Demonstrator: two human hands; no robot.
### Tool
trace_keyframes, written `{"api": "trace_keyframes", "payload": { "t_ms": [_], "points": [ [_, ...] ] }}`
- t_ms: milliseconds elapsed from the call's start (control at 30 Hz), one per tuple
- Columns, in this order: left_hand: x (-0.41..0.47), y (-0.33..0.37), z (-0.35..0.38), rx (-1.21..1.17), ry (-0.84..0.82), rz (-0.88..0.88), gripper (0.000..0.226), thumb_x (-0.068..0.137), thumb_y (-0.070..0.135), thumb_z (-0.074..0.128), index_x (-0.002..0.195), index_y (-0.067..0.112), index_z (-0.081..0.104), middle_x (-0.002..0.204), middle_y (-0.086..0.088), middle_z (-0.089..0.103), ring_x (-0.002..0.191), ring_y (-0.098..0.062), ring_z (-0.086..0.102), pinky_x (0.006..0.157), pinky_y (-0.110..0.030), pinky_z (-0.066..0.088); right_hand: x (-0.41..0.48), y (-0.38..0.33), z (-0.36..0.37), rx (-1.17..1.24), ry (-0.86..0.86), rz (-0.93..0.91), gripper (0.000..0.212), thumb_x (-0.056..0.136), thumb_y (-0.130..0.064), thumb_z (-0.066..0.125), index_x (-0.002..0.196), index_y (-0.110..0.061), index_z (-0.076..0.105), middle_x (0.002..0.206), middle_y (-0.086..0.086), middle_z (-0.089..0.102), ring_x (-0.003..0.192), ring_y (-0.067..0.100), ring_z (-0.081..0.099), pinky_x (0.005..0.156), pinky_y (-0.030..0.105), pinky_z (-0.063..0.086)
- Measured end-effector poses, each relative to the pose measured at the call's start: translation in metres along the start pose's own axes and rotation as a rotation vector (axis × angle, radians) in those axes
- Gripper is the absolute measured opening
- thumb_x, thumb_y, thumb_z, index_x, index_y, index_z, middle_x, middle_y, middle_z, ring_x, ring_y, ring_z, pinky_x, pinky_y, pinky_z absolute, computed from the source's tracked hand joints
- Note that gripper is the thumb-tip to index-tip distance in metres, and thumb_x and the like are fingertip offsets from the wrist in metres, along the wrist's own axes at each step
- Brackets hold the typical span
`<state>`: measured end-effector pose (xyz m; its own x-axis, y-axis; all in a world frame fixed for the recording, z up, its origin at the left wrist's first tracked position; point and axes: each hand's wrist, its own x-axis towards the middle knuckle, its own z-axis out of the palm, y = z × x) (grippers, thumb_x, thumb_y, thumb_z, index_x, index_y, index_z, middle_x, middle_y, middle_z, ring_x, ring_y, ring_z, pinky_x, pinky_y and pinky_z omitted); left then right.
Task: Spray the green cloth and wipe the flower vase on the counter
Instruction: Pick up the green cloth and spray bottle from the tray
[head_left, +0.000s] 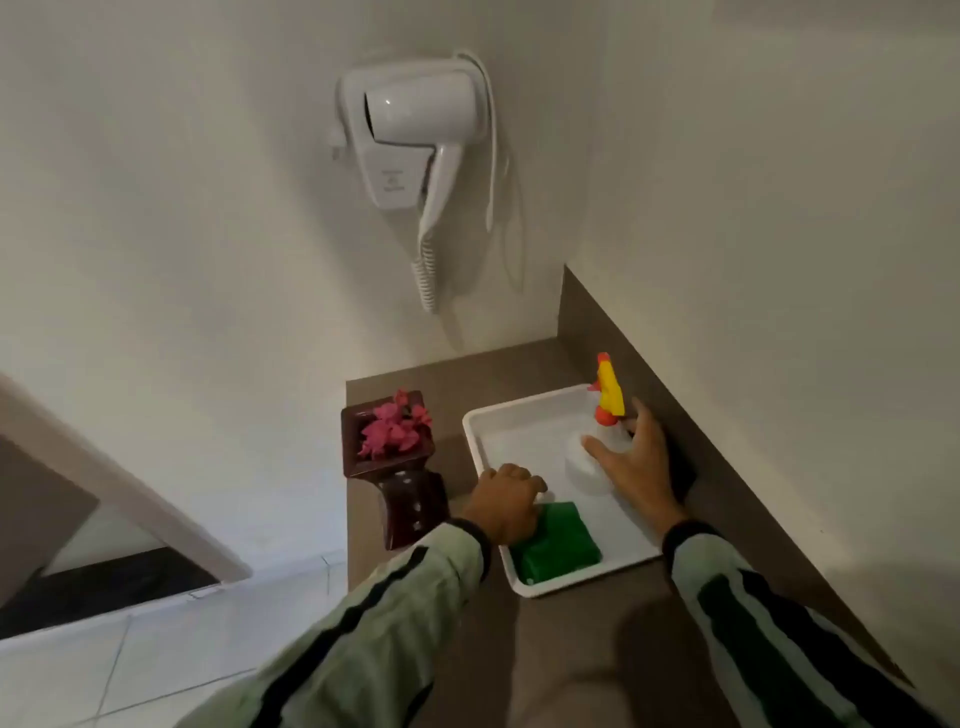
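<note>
A folded green cloth lies in the near corner of a white tray on the brown counter. My left hand rests on the cloth's far left edge with fingers curled over it. A white spray bottle with a yellow and orange trigger head stands in the tray's far right part. My right hand wraps around the bottle's body, thumb on the left side. The dark brown flower vase with pink flowers stands left of the tray, near the counter's left edge.
A white hair dryer with a coiled cord hangs on the wall above the counter. A brown backsplash runs along the right wall. The counter's left edge drops to a tiled floor.
</note>
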<state>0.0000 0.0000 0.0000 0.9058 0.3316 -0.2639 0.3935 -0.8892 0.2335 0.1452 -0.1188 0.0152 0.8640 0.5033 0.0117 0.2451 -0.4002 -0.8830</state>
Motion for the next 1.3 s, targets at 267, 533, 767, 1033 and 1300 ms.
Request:
{"api": "trace_keyframes", "payload": {
  "t_ms": [267, 533, 767, 1033, 1300],
  "points": [
    [0.048, 0.0, 0.03, -0.171, -0.232, -0.115, 0.093, 0.087, 0.032, 0.065, 0.155, 0.015, 0.005, 0.149, -0.017, 0.04, 0.134, -0.037, 0.042, 0.112, -0.054, 0.027, 0.053, -0.003, 0.022, 0.065, -0.025, 0.039, 0.048, 0.08, -0.031, 0.07, 0.124, -0.02, 0.053, 0.109, 0.007, 0.059, 0.098, 0.024, 0.059, 0.082, 0.032, 0.046],
    [0.045, -0.006, 0.018, -0.258, -0.227, -0.122, 0.049, 0.079, 0.031, 0.075, 0.124, 0.015, 0.062, 0.128, -0.015, 0.06, 0.117, -0.036, 0.055, 0.1, -0.045, 0.047, 0.049, -0.027, 0.022, 0.137, 0.149, -0.15, 0.064, 0.083, -0.015, 0.056, 0.12, -0.065, 0.044, 0.108, 0.001, 0.059, 0.097, 0.013, 0.054, 0.099, 0.042, 0.044],
    [-0.019, -0.002, -0.015, -0.729, 0.098, -0.056, 0.036, 0.087, 0.02, 0.067, 0.115, 0.018, 0.045, 0.093, -0.007, 0.072, 0.087, -0.031, 0.071, 0.077, -0.045, 0.061, 0.001, -0.099, -0.027, 0.226, 0.3, -0.481, 0.033, 0.084, -0.021, 0.063, 0.116, -0.027, 0.058, 0.108, -0.006, 0.059, 0.091, -0.007, 0.061, 0.073, 0.005, 0.046],
    [-0.14, -0.019, -0.032, -0.928, 0.531, -0.176, 0.036, 0.079, 0.026, 0.071, 0.109, 0.029, 0.053, 0.095, 0.002, 0.073, 0.081, -0.009, 0.072, 0.074, -0.032, 0.063, -0.091, -0.113, -0.043, 0.28, 0.046, -0.428, 0.034, 0.089, -0.042, 0.06, 0.123, -0.036, 0.061, 0.105, -0.008, 0.072, 0.094, 0.007, 0.065, 0.083, 0.026, 0.054],
    [-0.248, -0.06, 0.011, -1.384, 0.772, -0.679, 0.034, 0.084, 0.021, 0.075, 0.111, 0.029, 0.055, 0.093, -0.005, 0.074, 0.075, -0.019, 0.074, 0.052, -0.025, 0.058, -0.172, -0.054, 0.044, 0.115, -0.269, -0.312, 0.026, 0.086, -0.042, 0.063, 0.08, -0.018, 0.066, 0.066, 0.002, 0.066, 0.06, 0.017, 0.061, 0.054, 0.034, 0.051]
  ]
}}
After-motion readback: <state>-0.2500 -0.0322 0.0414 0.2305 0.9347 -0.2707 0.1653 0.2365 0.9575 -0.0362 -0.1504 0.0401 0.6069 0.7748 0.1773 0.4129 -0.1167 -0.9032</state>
